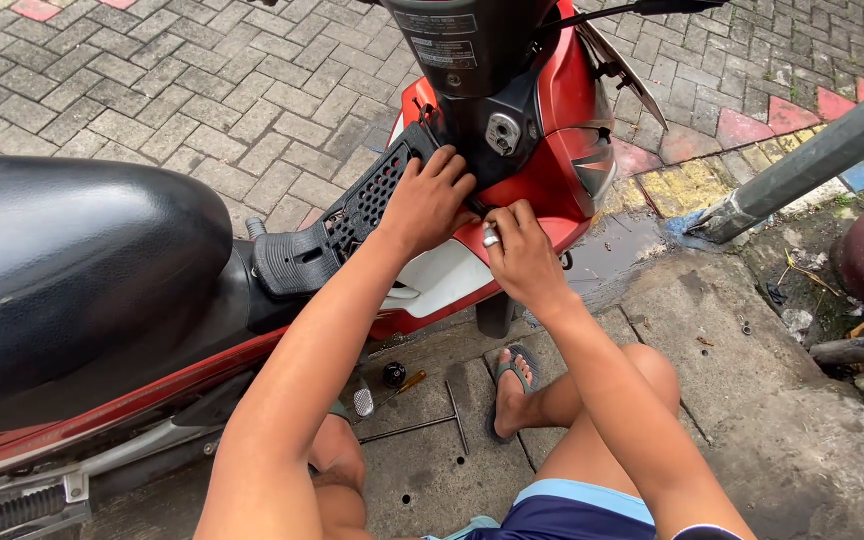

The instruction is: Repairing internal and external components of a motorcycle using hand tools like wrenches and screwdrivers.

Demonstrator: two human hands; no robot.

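Scooter (552,90): red body, black seat (62,270) at left, parked on grey brick paving (202,90). Black centre column rises at the top of the view.

Footboard mat (337,225): black rubber, perforated, lifted and tilted off the floor of the scooter, one end near the column.

Left hand (427,200): laid flat on the upper end of the mat, fingers spread and pressing beside the column; it grips nothing.

Right hand (520,255): just beside the left, at the red panel edge below the column, fingers curled together around a small silver metal piece (491,238); what the piece is cannot be told.

White panel (442,280): under both hands, along the scooter's lower side.

Ground items, on the concrete slab (712,400) between the person's legs: T-handle wrench (432,420), lying flat; small black round part (394,374); screwdriver with orange handle (407,384), touching or just beside that part.

Right foot in a sandal (512,385), beside the wrench.

Grey pole (812,155): slanting at right, base at the kerb.
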